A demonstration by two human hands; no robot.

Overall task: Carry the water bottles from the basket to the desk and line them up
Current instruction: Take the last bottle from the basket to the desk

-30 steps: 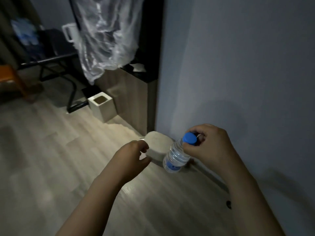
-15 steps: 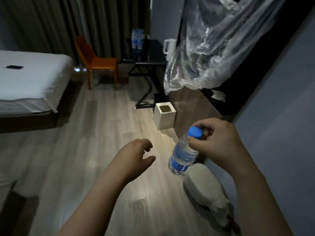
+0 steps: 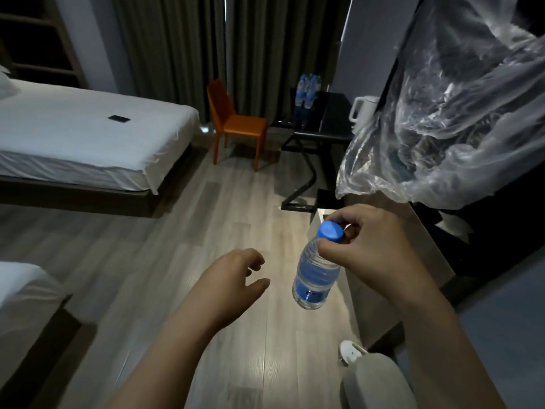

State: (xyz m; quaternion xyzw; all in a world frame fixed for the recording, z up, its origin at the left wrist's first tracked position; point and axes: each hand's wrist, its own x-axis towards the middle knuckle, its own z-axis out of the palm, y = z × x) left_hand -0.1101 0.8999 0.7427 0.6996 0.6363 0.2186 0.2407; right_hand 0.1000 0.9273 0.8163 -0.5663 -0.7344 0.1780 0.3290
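Note:
My right hand (image 3: 368, 246) grips a clear water bottle (image 3: 315, 276) by its blue cap, and the bottle hangs tilted over the wooden floor. My left hand (image 3: 233, 278) floats beside it with the fingers loosely spread and nothing in them. Far ahead stands the black desk (image 3: 330, 125), with a few water bottles (image 3: 308, 90) standing together at its back edge. The grey basket (image 3: 371, 379) sits low at the bottom right, behind my right forearm, and its inside is hidden.
An orange chair (image 3: 236, 122) stands left of the desk. A white kettle (image 3: 362, 109) sits on the desk's right end. A wooden cabinet (image 3: 392, 240) draped with clear plastic (image 3: 442, 128) lines the right side. White beds (image 3: 88, 137) fill the left.
The view has swung up from the basket by the wall toward the room and desk. The bottle stays in my right hand, raised; the basket has dropped to the bottom right.

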